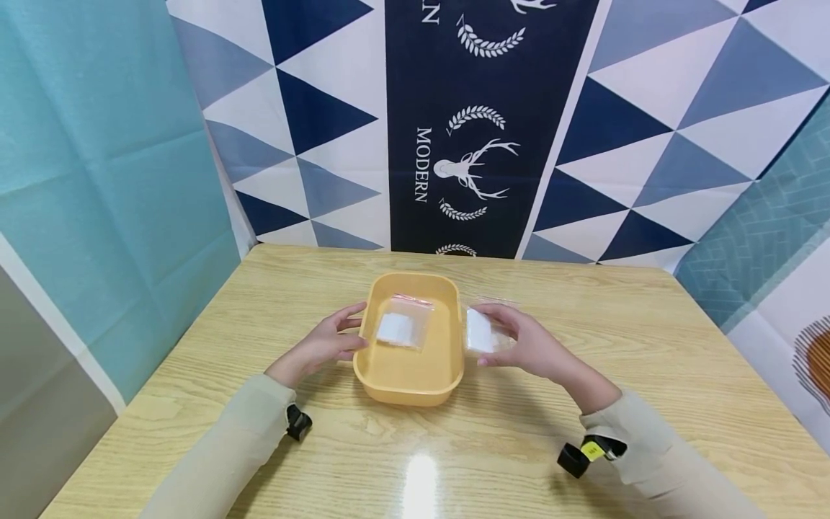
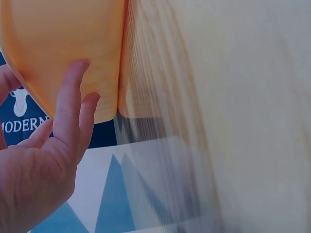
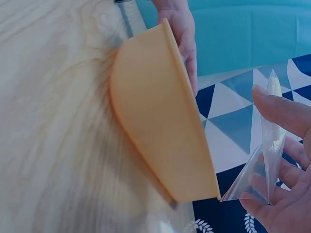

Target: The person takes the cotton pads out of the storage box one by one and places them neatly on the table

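A yellow-orange plastic basin with rounded corners sits on the table. Inside it lies a small clear zip bag with a reddish seal line and a white square in it. My left hand holds the basin's left side, thumb at the rim and fingers against the outer wall. Just beyond the right rim, my right hand pinches another clear zip bag that also contains a white piece. In the right wrist view this bag stands between thumb and fingers, its lower corner close by the rim.
The wood-grain table extends around the basin on all sides. A patterned cloth hangs behind its back edge, and a teal cloth hangs at the left. Black straps sit at both wrists.
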Demonstrator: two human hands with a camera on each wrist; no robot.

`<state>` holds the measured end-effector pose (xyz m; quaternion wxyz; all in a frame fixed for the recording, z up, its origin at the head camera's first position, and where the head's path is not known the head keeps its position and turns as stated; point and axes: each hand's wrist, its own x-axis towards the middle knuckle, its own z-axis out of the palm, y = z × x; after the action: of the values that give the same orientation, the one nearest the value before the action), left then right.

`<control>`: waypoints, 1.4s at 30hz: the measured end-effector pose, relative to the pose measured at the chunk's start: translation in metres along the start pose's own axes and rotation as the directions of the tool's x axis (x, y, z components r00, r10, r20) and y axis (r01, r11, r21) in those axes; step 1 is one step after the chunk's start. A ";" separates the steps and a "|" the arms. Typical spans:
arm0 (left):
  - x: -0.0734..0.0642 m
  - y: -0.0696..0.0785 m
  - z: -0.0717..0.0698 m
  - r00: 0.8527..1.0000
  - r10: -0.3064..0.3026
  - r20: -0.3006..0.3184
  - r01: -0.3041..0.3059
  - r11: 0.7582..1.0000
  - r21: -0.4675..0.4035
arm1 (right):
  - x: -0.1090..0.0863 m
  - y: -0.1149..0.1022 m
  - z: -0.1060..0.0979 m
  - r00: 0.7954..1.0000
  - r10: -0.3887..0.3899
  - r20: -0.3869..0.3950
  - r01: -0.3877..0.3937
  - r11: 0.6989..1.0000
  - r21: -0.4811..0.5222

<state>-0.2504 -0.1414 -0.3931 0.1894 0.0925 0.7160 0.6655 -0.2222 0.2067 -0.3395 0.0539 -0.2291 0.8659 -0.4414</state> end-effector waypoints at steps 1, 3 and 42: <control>0.000 0.000 0.000 1.000 0.001 -0.002 -0.001 1.000 -0.001 | -0.003 0.002 0.000 1.000 0.004 -0.003 -0.004 1.000 -0.008; 0.000 0.000 0.000 1.000 0.000 -0.001 0.000 1.000 -0.001 | -0.008 0.005 0.000 1.000 -0.003 -0.011 0.002 1.000 -0.026; 0.002 0.001 0.001 1.000 -0.022 -0.011 0.022 1.000 0.002 | -0.046 0.057 0.022 0.988 -0.035 0.152 0.068 0.972 -0.224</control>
<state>-0.2522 -0.1397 -0.3921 0.1924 0.0812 0.7187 0.6632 -0.1945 0.2397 -0.4025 0.0793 -0.2881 0.8982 -0.3223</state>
